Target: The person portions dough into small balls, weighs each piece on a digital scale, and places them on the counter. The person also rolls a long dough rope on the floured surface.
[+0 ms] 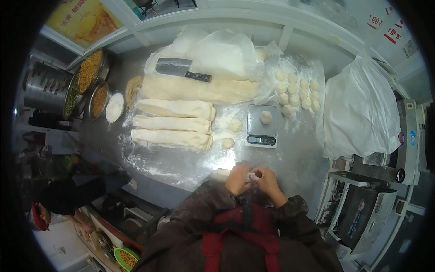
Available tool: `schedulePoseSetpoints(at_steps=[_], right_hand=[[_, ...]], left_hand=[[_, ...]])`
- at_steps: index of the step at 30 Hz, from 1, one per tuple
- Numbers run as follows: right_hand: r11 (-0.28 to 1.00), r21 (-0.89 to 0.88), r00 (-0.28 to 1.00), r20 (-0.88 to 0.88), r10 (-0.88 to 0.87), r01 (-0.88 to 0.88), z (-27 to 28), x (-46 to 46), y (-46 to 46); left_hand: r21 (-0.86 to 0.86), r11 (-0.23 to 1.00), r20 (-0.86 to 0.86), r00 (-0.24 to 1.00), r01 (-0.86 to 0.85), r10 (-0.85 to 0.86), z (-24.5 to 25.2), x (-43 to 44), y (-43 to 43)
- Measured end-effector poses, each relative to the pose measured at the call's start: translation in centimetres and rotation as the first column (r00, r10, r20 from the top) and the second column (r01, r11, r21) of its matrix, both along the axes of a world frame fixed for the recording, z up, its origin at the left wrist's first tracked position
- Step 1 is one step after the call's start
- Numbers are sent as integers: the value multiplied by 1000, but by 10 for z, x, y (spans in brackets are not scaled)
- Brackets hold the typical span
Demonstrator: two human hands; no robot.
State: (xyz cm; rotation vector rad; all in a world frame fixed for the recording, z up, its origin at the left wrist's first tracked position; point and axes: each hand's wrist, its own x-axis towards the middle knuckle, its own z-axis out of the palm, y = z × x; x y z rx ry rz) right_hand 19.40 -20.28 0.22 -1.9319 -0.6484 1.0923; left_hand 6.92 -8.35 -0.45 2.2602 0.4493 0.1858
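Close to the table's front edge lies a short dough roll (220, 174), partly hidden under my left hand (238, 181), which grips it. My right hand (267, 183) pinches the right end of that dough with its fingertips. Farther forward, a small digital kitchen scale (263, 140) carries one dough ball (265, 117). Left of the scale rest two more pieces, a larger dough ball (235, 125) and a smaller one (228, 143). Three long dough strips (172, 138) lie side by side on the floured steel table (163, 161).
Behind the strips are a thick dough slab (200, 89), plastic sheeting (221, 54) and a cleaver (175, 66). Several dough balls (292, 89) sit in rows at back right. Bowls of fillings (98, 102) and a white powder bowl (115, 108) stand left. A co-worker (68, 197) is at lower left.
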Motion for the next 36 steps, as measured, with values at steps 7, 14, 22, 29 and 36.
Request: schedulePoseSetpoints(at_steps=[7,14,22,29,36], right_hand=[[1000,-11,656,-755,-14,8,47,19,-3],[988,151,887,-461,33,42,93,43,26],[991,56,988,104,113,-119,-3,23,146],[999,-47,845,535,23,3,-36,-2,167],[967,149,947,278,159,-206,-12,8,129]], left_hand=[[-43,985,-386,906,168,-172,1,14,-2],[-258,966,-86,996,-2,-21,-3,-1,0],[115,974,-254,954,194,-160,-2,-20,1],[200,968,-317,945,153,-83,-16,-26,7],[109,994,-202,979,13,9,-33,-28,7]])
